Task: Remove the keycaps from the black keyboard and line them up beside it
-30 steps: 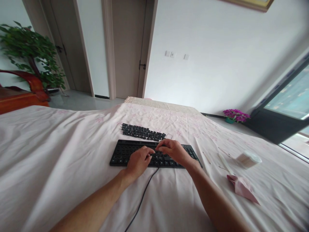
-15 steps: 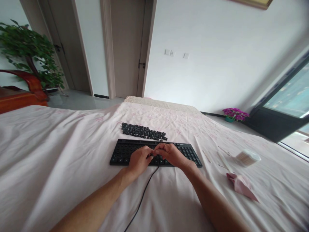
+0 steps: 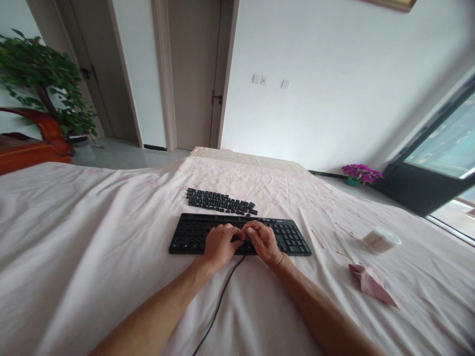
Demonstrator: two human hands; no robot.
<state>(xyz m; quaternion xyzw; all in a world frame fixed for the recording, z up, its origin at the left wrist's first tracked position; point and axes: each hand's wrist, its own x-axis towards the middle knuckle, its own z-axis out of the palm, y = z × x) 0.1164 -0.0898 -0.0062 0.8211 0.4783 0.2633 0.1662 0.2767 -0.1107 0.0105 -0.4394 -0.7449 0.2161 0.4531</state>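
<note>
A black keyboard (image 3: pixel 193 232) lies across a pale pink bedsheet (image 3: pixel 74 237), seen from above by the person working on it; its cable (image 3: pixel 218 301) trails toward the near edge. Both hands rest on the middle of the keyboard, side by side and almost touching; the left hand (image 3: pixel 219 245) is curled knuckles-up, fingers bent down onto the keys; the right hand (image 3: pixel 264 241) is curled the same way just to its right, fingertips pressed together over one spot. Whether either hand pinches a keycap cannot be told, as the fingertips hide what lies under them. Just beyond the keyboard, on the far side, sits a row of loose keycaps (image 3: pixel 218 201), apart from the board. To the right lie a crumpled pink cloth (image 3: pixel 373 287), a small round tub of cotton swabs (image 3: pixel 382 240) and a few thin sticks (image 3: pixel 343 247); a potted plant (image 3: pixel 44 84) stands far left, purple flowers (image 3: pixel 361 174) far right. The step in hand looks like working a keycap at the board's centre; the next move likely calls for a fine, steady fingertip grip on a single key, without disturbing its neighbours.
</note>
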